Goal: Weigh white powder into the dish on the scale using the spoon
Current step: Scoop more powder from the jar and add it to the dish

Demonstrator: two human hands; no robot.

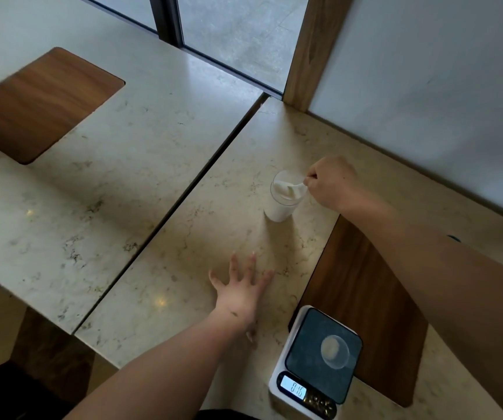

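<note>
Nearest: scale (314, 363) at the table edge, display lit, digits too blurred to trust; dish (335, 351) sits on the dark platform, right of centre, with a small pale heap of powder already in it; so the weighing looks partly done, target unknown.

Left hand (242, 287) lies flat on the table (141, 286), fingers spread, holding nothing; it is just left of the scale and apart from it; good that it stays off the platform, since any touch would upset the reading.

Farther: right hand (330, 184) pinches the handle of the spoon (288, 187); the bowl carries a heaped load of white powder and hovers over the mouth of the cup (283, 197); the cup is well filled with powder and stands free, no hand steadying it.

Step in hand, as I judge it: lift the loaded spoon clear and carry it to the dish. Advice: keep the bowl level; the load is heaped and may shed on the way; clear the cup rim without knocking it, as the cup could tip; travel low over the bare table between cup and dish; tip in small taps over the dish centre and watch the display.

Around: a wood inlay (365, 313) beside the scale; a second table (92, 165) to the left across a gap; wall (426, 71) behind the cup. Nothing lies in the path.
</note>
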